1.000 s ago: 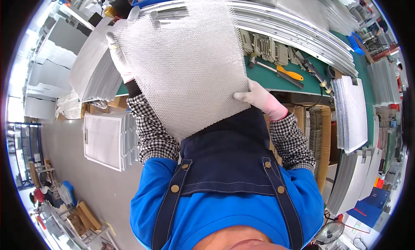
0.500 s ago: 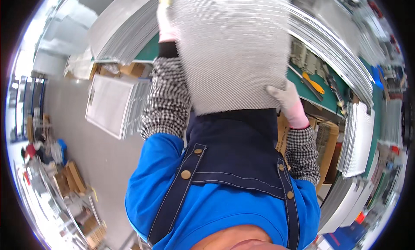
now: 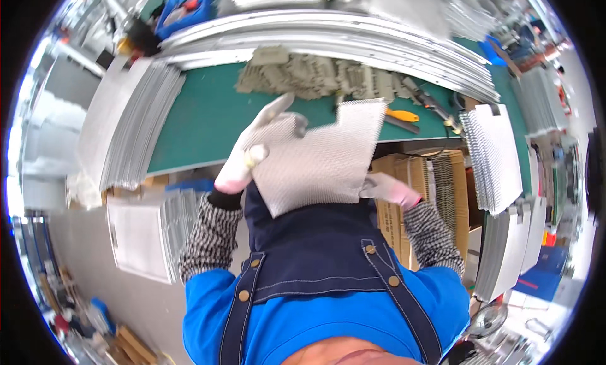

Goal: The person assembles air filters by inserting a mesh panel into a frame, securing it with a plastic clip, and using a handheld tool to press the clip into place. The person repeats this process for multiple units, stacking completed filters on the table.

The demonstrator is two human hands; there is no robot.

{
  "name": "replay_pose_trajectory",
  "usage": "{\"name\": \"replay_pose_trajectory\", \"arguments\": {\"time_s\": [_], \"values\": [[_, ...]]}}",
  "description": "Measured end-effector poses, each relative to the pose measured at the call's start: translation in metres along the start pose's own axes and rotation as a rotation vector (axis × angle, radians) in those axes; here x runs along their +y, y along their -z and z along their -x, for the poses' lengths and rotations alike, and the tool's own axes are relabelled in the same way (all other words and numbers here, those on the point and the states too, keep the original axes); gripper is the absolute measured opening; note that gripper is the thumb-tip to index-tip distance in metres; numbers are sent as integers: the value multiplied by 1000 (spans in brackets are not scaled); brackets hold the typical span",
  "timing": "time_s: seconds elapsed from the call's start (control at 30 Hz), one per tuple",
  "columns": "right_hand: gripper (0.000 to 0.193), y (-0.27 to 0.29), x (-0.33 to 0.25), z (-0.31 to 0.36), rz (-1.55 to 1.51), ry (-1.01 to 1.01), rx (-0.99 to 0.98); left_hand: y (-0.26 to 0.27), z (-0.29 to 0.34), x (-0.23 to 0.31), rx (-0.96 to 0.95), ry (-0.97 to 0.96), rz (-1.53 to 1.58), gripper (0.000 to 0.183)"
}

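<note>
A light-grey fine metal mesh sheet [image 3: 315, 169] is held tilted in front of my apron, its upper edge stepped by a notch. My left hand [image 3: 255, 144], in a white glove with a pink cuff, grips its upper left side, with the index finger raised off it. My right hand [image 3: 388, 189], gloved the same way, pinches the sheet's lower right edge. Beyond the sheet, a heap of grey-beige plastic parts [image 3: 297, 75] lies on the green worktable [image 3: 196, 122].
Long silver metal strips [image 3: 328, 34] cross the table's back. Stacked panels [image 3: 120, 125] stand at left, more mesh panels [image 3: 495, 157] at right. A yellow-handled tool [image 3: 403, 115] lies behind the sheet. Cardboard boxes [image 3: 404, 220] sit below the table's right side; framed panels [image 3: 142, 239] lean at lower left.
The mesh sheet has come down and nearer to my body, and looks smaller and tilted. My left hand has moved down with it; my right hand has shifted lower and left.
</note>
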State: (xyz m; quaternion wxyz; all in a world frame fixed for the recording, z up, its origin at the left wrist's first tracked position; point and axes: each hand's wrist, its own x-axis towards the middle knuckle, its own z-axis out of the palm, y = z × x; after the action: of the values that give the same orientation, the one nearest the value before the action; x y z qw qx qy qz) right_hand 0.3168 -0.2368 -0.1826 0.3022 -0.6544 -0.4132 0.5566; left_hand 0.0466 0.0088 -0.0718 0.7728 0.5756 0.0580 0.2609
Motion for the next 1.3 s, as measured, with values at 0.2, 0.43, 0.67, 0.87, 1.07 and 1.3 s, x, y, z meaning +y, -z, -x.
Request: {"name": "replay_pose_trajectory", "arguments": {"time_s": [0.2,0.43,0.67,0.87,1.07,1.3], "values": [[59,124,-123,-32,633,150,434,3,-4,-10,-5,35,112,102],[82,155,-143,-95,1121,40,348,11,1,-17,49,45,147,109],[37,188,-159,-47,1009,170,367,21,-14,-23,111,63,145,106],[40,110,-234,-38,152,616,169,21,-31,-24,162,86,169,98],[39,51,-267,-72,553,59,-15,23,-24,-26,112,66,303,100],[50,48,-282,-62,393,70,-106,38,-21,-32,35,71,447,106]]}}
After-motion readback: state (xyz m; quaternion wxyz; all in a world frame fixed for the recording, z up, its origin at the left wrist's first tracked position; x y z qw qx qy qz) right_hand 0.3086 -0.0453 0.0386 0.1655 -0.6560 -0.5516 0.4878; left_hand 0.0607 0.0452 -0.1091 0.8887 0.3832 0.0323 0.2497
